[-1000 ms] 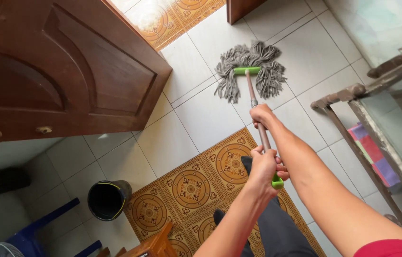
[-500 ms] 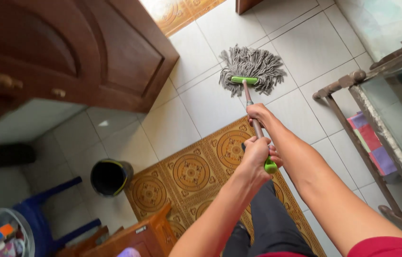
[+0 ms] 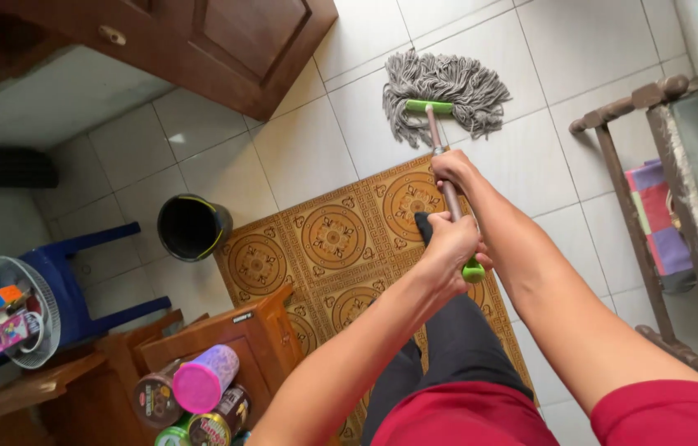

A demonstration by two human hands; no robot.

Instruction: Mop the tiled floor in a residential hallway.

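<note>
I hold a mop with both hands. My right hand grips the brown shaft lower down, and my left hand is closed around the shaft near its green end grip. The grey string mop head with a green clamp rests on the white floor tiles, just beyond the far edge of a patterned orange-brown section of tiles. My dark trouser legs and red shirt show below.
A black bucket stands left of the patterned tiles. A brown wooden door is at the top left. A small wooden stand with several tins, a blue chair, and a metal-framed glass table flank the floor.
The view has tipped down and back, revealing the wooden stand, tins and blue chair. The mop head has been pulled nearer the patterned tiles. Both hands keep their grip.
</note>
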